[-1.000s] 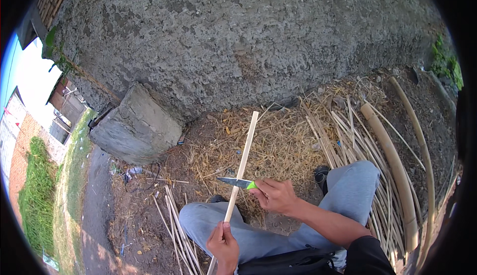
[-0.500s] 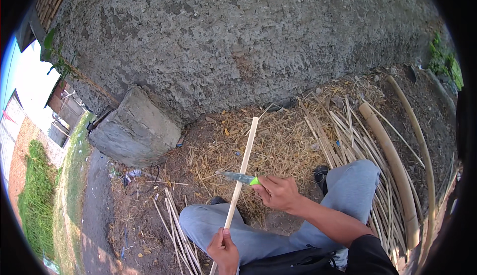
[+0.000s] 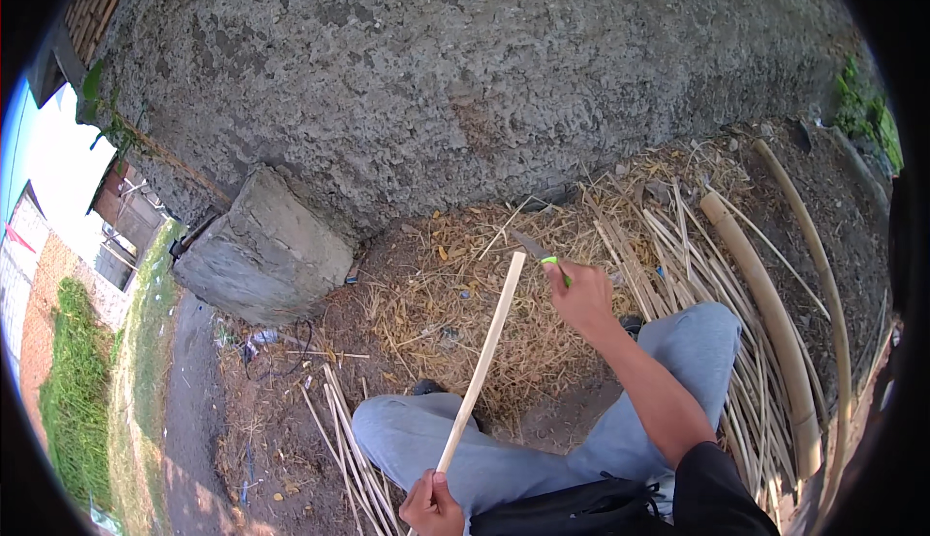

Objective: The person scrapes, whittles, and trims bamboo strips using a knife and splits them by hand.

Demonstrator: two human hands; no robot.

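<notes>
the bamboo strip (image 3: 481, 366) is pale, straight and flat, cut square at its far end; it slants to the right of and below the concrete block (image 3: 271, 245), which is grey, chipped and roughly box-shaped. the left hand (image 3: 431, 505), below and right of the block, pinches the strip's lower part between thumb and curled fingers. the right hand (image 3: 586, 296), well to the block's right, has its fingers closed around the handle of a knife (image 3: 529, 244) with a dull grey pointed blade and a bright green collar; most of the handle is hidden in the grip.

half a second ago the blade lay across the strip; now it is apart from it, just beyond the far end and pointing up toward the wall (image 3: 465, 80). the strip leans further to the right, and its far end sits lower.

the wall, coarse and patchy plaster, rises behind the block. dry straw-like shavings (image 3: 475, 303) litter the ground to the block's right. further right lie a thick jointed bamboo pole (image 3: 765, 332) and a pile of split bamboo (image 3: 668, 245), partly covered by the grey trousers (image 3: 688, 352). below the block, a few thin slats (image 3: 354, 449) run under the left knee. the right forearm crosses in front of the right leg.
</notes>
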